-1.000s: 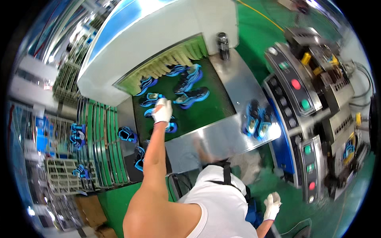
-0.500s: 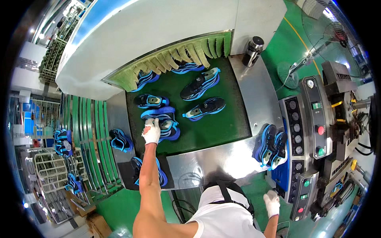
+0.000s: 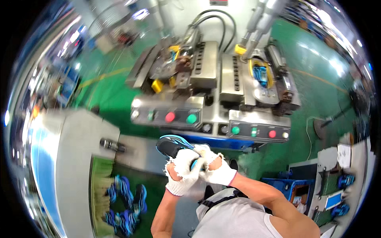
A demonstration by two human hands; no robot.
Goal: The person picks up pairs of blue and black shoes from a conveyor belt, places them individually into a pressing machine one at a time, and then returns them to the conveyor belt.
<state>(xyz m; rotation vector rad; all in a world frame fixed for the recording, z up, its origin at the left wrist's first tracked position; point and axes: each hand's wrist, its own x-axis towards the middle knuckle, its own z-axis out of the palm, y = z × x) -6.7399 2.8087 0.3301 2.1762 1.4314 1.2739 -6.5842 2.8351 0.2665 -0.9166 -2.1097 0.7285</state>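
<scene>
A black sneaker with bright blue edging is held in front of my body, its toe end pointing up and left. My left hand, in a white knitted glove with bare fingers showing, is closed around its near end. My right hand, gloved the same way, is closed at the same end, against the left hand. The gloves hide the heel part of the shoe. Just beyond the hands stands a two-station machine with a left button panel and a right button panel.
A blue and black shoe sits in the machine's right station. To the lower left, several sneakers lie on a green conveyor beside a white housing. A dark flask stands on the metal ledge. A blue bin is at right.
My view has turned right, from the conveyor to the machine. My left hand has left the shoes on the conveyor, and both hands now grip one sneaker together.
</scene>
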